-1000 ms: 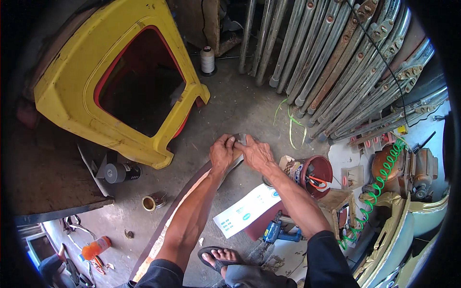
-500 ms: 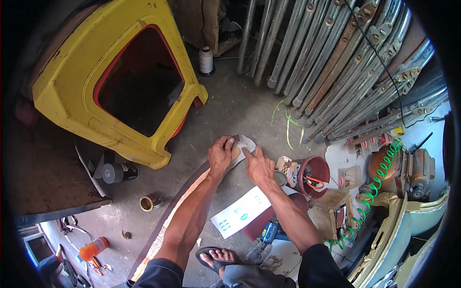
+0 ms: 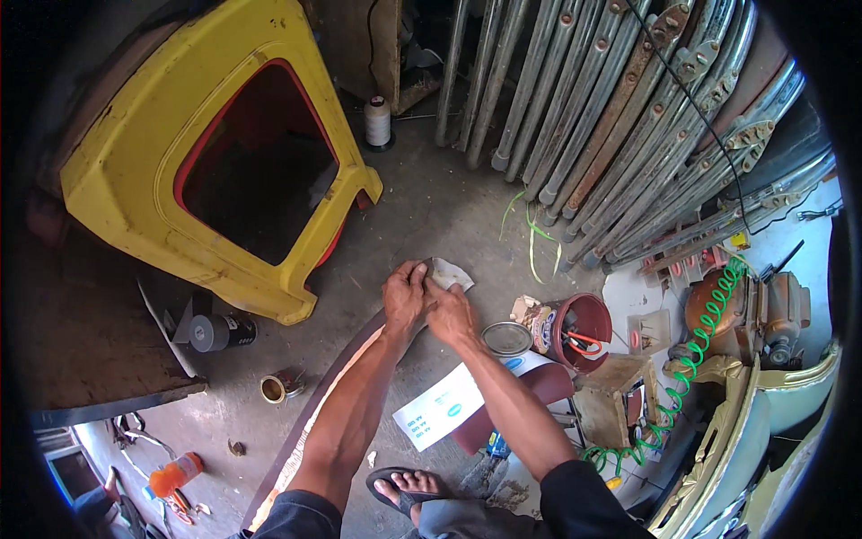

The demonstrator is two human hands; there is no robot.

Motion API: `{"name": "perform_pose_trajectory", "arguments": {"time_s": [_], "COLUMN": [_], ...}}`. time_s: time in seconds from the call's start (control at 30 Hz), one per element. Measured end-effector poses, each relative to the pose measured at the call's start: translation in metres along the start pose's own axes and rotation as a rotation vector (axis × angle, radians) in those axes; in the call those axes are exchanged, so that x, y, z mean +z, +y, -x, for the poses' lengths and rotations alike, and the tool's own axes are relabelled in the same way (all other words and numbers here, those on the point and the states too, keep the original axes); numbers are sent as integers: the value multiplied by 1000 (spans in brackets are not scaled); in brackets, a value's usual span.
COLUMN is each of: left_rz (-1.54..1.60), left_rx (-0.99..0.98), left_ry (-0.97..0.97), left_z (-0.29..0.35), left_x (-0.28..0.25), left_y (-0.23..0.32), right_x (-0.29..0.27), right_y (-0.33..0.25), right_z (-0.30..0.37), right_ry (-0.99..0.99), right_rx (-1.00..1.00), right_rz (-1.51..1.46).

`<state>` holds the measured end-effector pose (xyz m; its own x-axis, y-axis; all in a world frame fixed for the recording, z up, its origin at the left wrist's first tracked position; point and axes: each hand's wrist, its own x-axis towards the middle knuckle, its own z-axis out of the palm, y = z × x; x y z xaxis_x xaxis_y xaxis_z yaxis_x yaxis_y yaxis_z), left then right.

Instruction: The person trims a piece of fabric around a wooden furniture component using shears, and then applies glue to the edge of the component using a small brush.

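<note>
Both hands meet over the concrete floor in the middle of the view. My left hand (image 3: 403, 294) and my right hand (image 3: 448, 311) pinch a small grey sheet of sandpaper (image 3: 449, 272), whose free corner sticks out beyond the fingers. Under the hands runs a long dark curved panel (image 3: 310, 422) that stretches toward the lower left edge.
A yellow moulded body part (image 3: 153, 162) lies at the left. Long metal strips (image 3: 611, 117) lean at the upper right. A red cup with tools (image 3: 584, 328), a tin lid (image 3: 507, 339), a white paper (image 3: 444, 406), a green coiled hose (image 3: 691, 359) and a thread spool (image 3: 377, 121) lie around. My sandalled foot (image 3: 404, 490) is at the bottom.
The hands have drawn close together again on the sandpaper, after the right hand had dropped slightly lower half a second ago. The sheet's corner now pokes out to the upper right.
</note>
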<state>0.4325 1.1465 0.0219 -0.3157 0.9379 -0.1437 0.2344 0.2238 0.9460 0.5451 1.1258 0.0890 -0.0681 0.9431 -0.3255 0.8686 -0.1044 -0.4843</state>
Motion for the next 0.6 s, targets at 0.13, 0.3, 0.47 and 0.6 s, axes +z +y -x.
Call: {"name": "perform_pose_trajectory", "arguments": {"time_s": [0.13,0.3,0.47,0.6], "left_rz": [28,17,47,11], "left_rx": [16,54,32,56], "left_ry": [22,57,36,59], "left_z": [2,-2,2,3], "left_x": [3,1,4,1], "left_y": [2,-2,3,6], "right_x": [8,-5,-3,-4], "right_y": [16,11,28,29], "right_z": [0,-3,-11,-10], "right_ry": [-6,0,108,136], "right_rx": [-44,-51,-366,-359], "right_rz": [-48,59,325,401]}}
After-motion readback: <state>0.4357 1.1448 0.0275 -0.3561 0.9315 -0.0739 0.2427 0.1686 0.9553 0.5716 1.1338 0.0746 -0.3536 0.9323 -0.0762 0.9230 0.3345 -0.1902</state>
